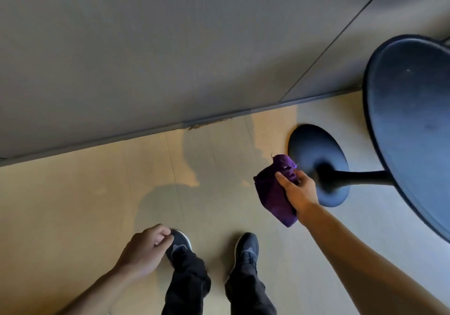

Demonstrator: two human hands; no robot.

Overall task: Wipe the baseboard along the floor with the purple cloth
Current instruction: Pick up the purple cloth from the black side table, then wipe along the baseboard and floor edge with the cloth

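The purple cloth [275, 193] is sitting right of the middle of the frame, bunched up in the right hand [298, 190]. The fingers are wrapping around the cloth and squeezing it, with the thumb [283, 178] pressing on top. One end of the cloth is poking up above the hand and the other end is hanging down below it. The cloth is up in the air, well apart from the baseboard [146, 132].

The baseboard is a thin gray strip running from the left edge up toward the right, where the gray wall [146, 46] is meeting the tan floor [73, 205]. A small brown chipped spot [194, 127] is showing on it near the middle.

The left hand [146, 249] is hanging at the lower left, fingers curling in loosely and holding nothing.

Two dark shoes [247, 246] and dark trouser legs [187, 285] are standing at the bottom middle, toes pointing at the wall.

A round black table [414, 120] is filling the right side. Its round black base [314, 149] is resting on the floor just behind the right hand.

A soft gray shadow [207, 168] is lying on the floor between the shoes and the baseboard.
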